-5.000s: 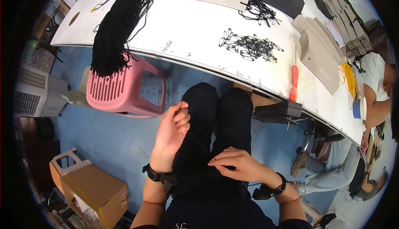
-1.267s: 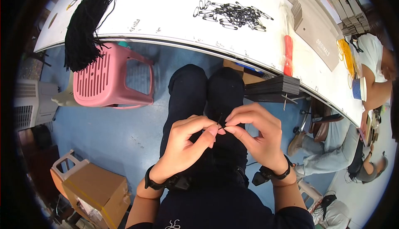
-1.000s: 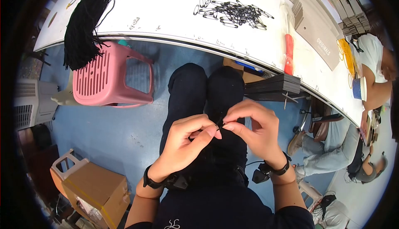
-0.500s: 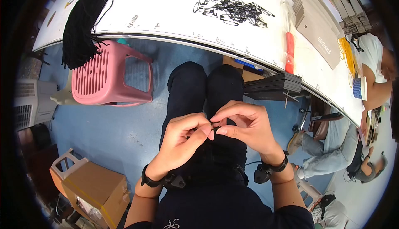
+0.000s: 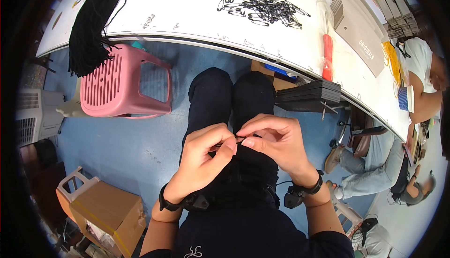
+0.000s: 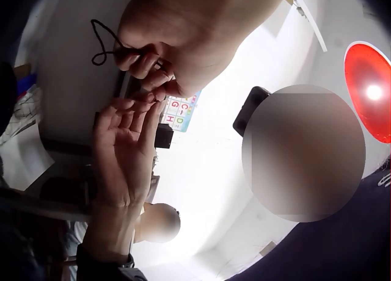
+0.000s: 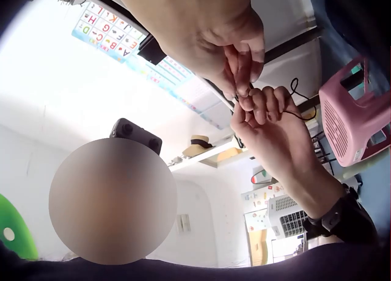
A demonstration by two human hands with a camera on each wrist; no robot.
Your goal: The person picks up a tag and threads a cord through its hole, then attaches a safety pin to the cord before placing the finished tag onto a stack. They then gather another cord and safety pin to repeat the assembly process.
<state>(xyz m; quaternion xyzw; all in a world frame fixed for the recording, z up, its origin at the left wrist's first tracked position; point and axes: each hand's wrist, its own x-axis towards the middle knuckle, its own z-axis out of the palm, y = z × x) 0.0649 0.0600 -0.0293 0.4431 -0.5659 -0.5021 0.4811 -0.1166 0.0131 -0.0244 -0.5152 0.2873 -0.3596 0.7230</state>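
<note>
Over the lap, my left hand (image 5: 206, 152) and right hand (image 5: 276, 141) meet at the fingertips. Between them a black cord (image 5: 240, 139) is pinched, mostly covered by the fingers. In the left wrist view a loop of the cord (image 6: 98, 46) sticks out past the curled fingers of my left hand. The right wrist view shows that loop of cord (image 7: 305, 104) too, with my right thumb and fingers pinching close against the left fingertips. On the white table (image 5: 187, 19) ahead lie a pile of black safety pins (image 5: 265, 11) and a thick bundle of black cords (image 5: 96, 28).
Grey printed cards (image 5: 361, 38) and a red-handled tool (image 5: 327, 56) lie on the table's right, near a paper cup (image 5: 406, 99). Black cards (image 5: 311, 94) are stacked under its edge. A pink stool (image 5: 124, 82) stands left, a cardboard box (image 5: 108, 211) lower left. People sit at right.
Five seconds ago my hands were apart, the left near the left knee; now they meet over the lap. During the last second the right fingertips moved slightly left, closer against the left ones.
</note>
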